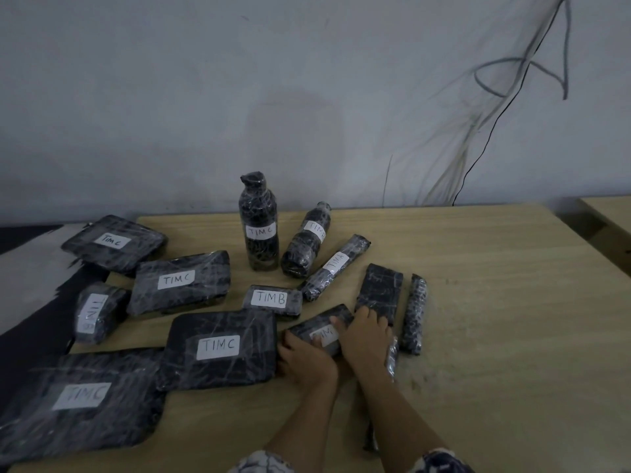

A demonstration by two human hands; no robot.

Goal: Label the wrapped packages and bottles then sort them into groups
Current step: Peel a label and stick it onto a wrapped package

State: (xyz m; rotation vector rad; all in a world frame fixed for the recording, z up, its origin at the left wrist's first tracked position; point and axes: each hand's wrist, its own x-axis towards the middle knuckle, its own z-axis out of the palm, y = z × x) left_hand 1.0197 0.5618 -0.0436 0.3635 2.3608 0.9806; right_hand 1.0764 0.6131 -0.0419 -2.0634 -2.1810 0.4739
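Fingers (368, 314) of the right hand (365, 336) are laid spread over the far end of a small black package wrapped in crinkled clear film (307, 327), apparently pressing rather than gripping, while the near-left end of that package is grasped by the curled left hand (304, 358). The package lies toward the near edge of the pale wooden table (495, 302), about midway along it. Its white paper label (326, 333) is half covered, so the lettering cannot be read in full. Were the label pressed onto wrinkled film, a lifted corner or a crease could be left. A slim film-wrapped piece (392, 360) lies against the right forearm and could be swept toward the near edge by a careless pull back. Just beyond the right fingertips, an unlabelled flat black package (379, 288) and an unlabelled narrow black roll (414, 314) could be nudged or passed over. A tall wrapped bottle marked TIMC (258, 223), upright toward the far edge, could be toppled by a hasty reach.
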